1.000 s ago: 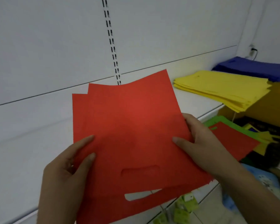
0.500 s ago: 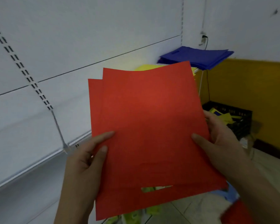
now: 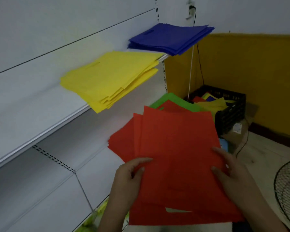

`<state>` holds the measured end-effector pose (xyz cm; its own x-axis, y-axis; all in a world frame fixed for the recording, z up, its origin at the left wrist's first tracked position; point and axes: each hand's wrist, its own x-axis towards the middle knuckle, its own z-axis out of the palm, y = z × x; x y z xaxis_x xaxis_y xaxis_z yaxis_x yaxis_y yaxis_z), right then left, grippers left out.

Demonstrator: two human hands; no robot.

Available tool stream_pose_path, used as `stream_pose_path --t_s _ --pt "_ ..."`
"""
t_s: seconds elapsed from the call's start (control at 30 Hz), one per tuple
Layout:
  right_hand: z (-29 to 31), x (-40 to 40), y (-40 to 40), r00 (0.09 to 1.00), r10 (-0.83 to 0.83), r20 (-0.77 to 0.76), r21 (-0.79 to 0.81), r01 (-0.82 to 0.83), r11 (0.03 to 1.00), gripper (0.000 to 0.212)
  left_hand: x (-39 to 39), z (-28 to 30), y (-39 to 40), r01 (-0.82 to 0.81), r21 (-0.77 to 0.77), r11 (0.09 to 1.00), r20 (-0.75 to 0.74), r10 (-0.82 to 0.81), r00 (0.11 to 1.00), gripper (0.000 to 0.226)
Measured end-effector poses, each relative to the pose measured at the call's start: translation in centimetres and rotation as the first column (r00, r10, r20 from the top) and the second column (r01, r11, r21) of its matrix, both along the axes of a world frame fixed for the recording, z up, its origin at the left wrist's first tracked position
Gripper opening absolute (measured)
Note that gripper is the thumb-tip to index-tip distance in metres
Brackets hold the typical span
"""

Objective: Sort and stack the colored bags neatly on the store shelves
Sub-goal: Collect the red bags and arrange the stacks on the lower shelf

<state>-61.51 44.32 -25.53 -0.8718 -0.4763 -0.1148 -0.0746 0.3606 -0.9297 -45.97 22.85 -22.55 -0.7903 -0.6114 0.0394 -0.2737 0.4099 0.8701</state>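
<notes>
I hold a few flat red bags [image 3: 177, 154] in front of me, handle cut-outs toward me. My left hand [image 3: 129, 178] grips their left edge with the thumb on top. My right hand [image 3: 228, 171] grips the right edge the same way. Under the held bags lies a red stack [image 3: 120, 144] on the lower shelf [image 3: 94, 164], with a green stack [image 3: 176, 101] behind it. On the upper shelf [image 3: 40, 121] sit a yellow stack [image 3: 114, 77] and, farther back, a blue stack [image 3: 171, 39].
A black crate [image 3: 231, 109] of mixed coloured bags stands on the floor by the yellow wall [image 3: 249, 67]. A cardboard box [image 3: 238, 131] sits beside it. A wire fan guard [image 3: 288, 191] is at the right edge. A cable [image 3: 199, 64] hangs from a wall socket.
My view has swung right and down. The red bags, still held in both hands, have come down from in front of the upper shelf to above the red stack on the lower shelf.
</notes>
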Motion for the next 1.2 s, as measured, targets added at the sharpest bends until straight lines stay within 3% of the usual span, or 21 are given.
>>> stream_pose_path --t_s 0.27,0.47,0.63,0.73,0.9,1.1,1.2 --pt "-5.5 -3.0 -5.2 0.982 0.104 0.158 0.091 -0.119 0.989 0.046 -3.1 -8.3 -5.5 -0.123 0.054 0.991 0.078 0.118 0.99 0.047" --pt "-7.9 -5.6 -9.8 0.973 0.21 0.097 0.13 -0.221 0.967 0.049 -5.1 -11.6 -9.6 -0.209 0.143 0.968 0.055 0.203 0.978 0.041" --pt "-10.1 -8.5 -13.0 0.977 0.214 -0.004 0.219 -0.207 0.953 0.053 -5.4 -15.2 -11.3 -0.214 0.284 0.935 0.203 0.159 0.966 0.05" --pt "-11.6 -10.5 -15.6 0.938 0.342 -0.049 0.325 -0.309 0.894 0.06 -5.3 -17.2 -11.4 -0.256 0.309 0.916 0.264 0.176 0.948 0.048" --pt "-13.7 -13.7 -20.4 0.876 0.481 -0.029 0.34 -0.444 0.829 0.047 -5.4 -19.4 -12.7 -0.416 0.206 0.885 0.31 0.344 0.886 0.048" --pt "-16.7 -17.8 -26.1 0.774 0.631 -0.047 0.422 -0.557 0.715 0.04 -7.0 -22.5 -15.8 -0.408 0.187 0.894 0.316 0.339 0.886 0.047" --pt "-18.6 -19.3 -28.5 0.707 0.703 -0.075 0.507 -0.58 0.637 0.023 -8.1 -23.9 -16.9 -0.405 0.176 0.897 0.363 0.323 0.874 0.043"
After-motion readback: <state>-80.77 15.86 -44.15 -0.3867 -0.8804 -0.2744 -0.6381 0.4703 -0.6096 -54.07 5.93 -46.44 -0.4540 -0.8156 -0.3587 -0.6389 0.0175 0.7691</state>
